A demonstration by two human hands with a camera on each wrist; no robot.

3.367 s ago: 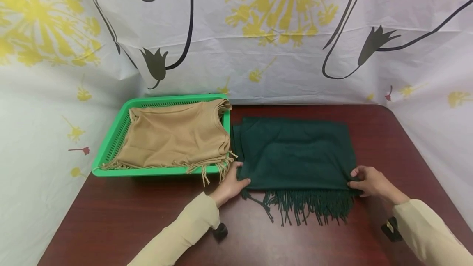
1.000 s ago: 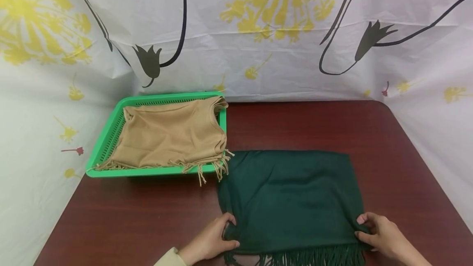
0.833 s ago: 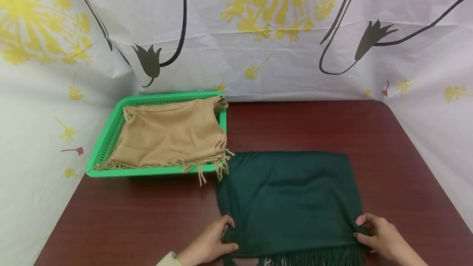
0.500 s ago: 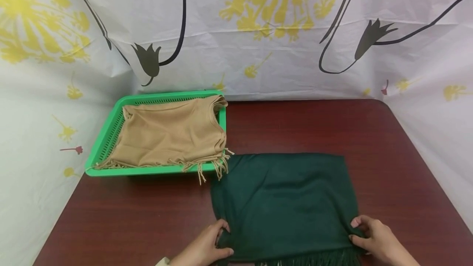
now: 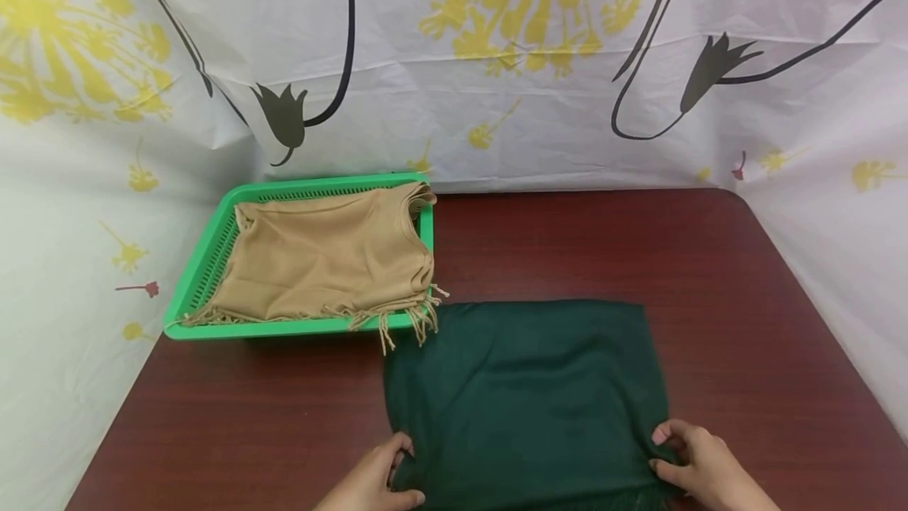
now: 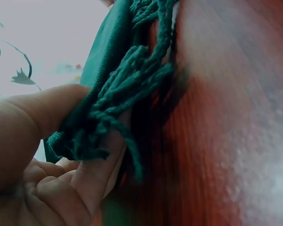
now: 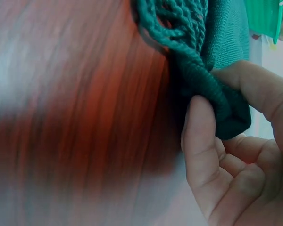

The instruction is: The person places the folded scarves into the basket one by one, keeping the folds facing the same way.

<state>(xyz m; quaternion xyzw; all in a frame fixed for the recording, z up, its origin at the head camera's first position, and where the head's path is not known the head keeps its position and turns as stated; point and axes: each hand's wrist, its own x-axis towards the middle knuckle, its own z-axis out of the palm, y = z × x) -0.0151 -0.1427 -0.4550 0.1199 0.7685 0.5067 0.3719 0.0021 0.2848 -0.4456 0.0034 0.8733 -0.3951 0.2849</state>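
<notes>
A dark green fringed scarf (image 5: 532, 400), folded into a rectangle, lies near the front of the table in the head view. My left hand (image 5: 372, 479) pinches its near left corner. In the left wrist view the thumb (image 6: 47, 108) presses on top of the layers, with fingers beneath and twisted tassels (image 6: 132, 70) hanging beside them. At the near right corner my right hand (image 5: 702, 468) grips the cloth. The right wrist view shows the folded edge (image 7: 217, 99) between thumb and fingers. Most of the fringe is cut off by the head view's lower edge.
A green plastic basket (image 5: 206, 259) stands at the back left of the reddish-brown table (image 5: 567, 243). Over it lies a folded tan scarf (image 5: 333, 255), its tassels hanging past the rim near the green scarf. A patterned white curtain (image 5: 426, 61) closes off the back and sides.
Both hands have drawn the green scarf from beside the basket toward the table's front, then shifted it left. Its far left corner now lies close to the basket's front right corner.
</notes>
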